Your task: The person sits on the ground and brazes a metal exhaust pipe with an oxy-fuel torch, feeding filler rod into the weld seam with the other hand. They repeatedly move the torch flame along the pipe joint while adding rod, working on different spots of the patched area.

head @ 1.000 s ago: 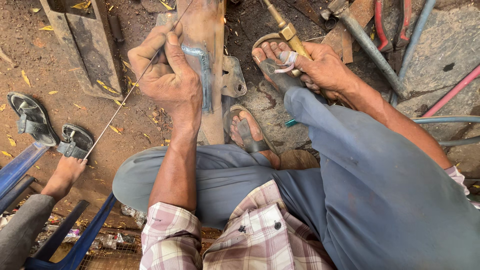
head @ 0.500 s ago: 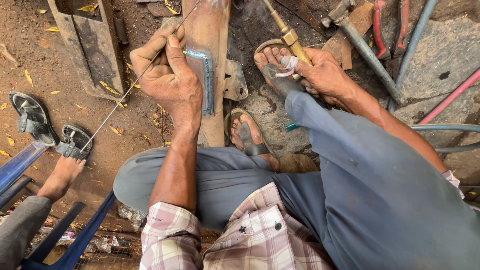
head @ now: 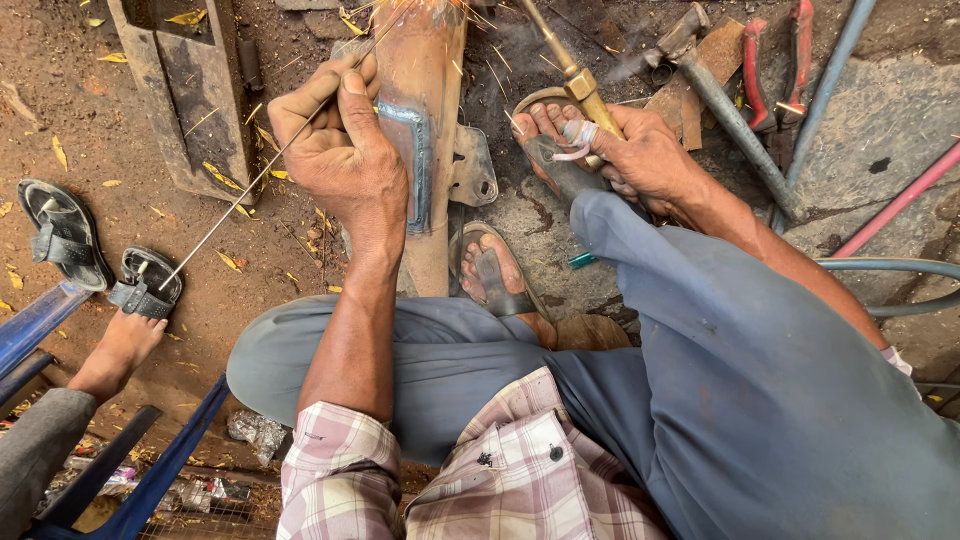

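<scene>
Tech A: Bare dirt ground (head: 110, 220) forms the work surface. Report hand states, nearest first.

Tech B: Left hand (head: 335, 150) is closed, pinching a thin filler rod (head: 235, 205) that slants down-left. Right hand (head: 645, 155) is closed around a brass torch (head: 570, 70).

Tech A: Workpiece location?

Tech B: Rusty metal part (head: 425, 110) lies between both hands, just beyond the sandalled feet; sparks show at its far end. A hammer (head: 725, 105) lies farther right.

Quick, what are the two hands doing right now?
Left hand: closed, pinching a thin metal rod.
Right hand: closed around a brass torch.
</scene>
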